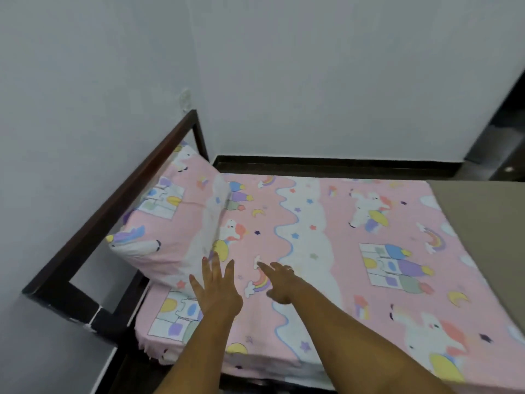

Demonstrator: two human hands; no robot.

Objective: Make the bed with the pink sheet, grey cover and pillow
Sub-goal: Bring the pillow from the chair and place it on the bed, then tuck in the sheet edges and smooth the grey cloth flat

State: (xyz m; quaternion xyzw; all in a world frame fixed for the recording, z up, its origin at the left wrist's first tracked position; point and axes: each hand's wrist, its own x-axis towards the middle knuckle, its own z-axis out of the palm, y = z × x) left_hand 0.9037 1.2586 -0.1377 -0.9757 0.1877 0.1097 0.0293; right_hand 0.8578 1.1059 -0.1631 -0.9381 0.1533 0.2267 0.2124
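in the head view, the pink sheet (pixel 326 251), printed with unicorns, castles and rainbows, is seen spread flat over the mattress. the pillow (pixel 170 223), in a matching pink print, is propped tilted at the left end of the bed, against the dark bed frame (pixel 113 200). the grey cover (pixel 483 223) is seen at the right edge, laid flat over that part of the bed.

the left hand (pixel 216 285) is stretched out palm down, its fingers straight and spread, with nothing grasped. its fingertips are seen at the pillow's near lower edge; whether they touch it cannot be told. the right hand (pixel 281 282) is held just beside it, low over the sheet by a printed rainbow, the fingers released and reaching forward, nothing held. a ring (pixel 289 269) is worn on one finger.

a pale wall (pixel 312 81) is seen behind the bed, with a dark skirting (pixel 326 163) at its foot.
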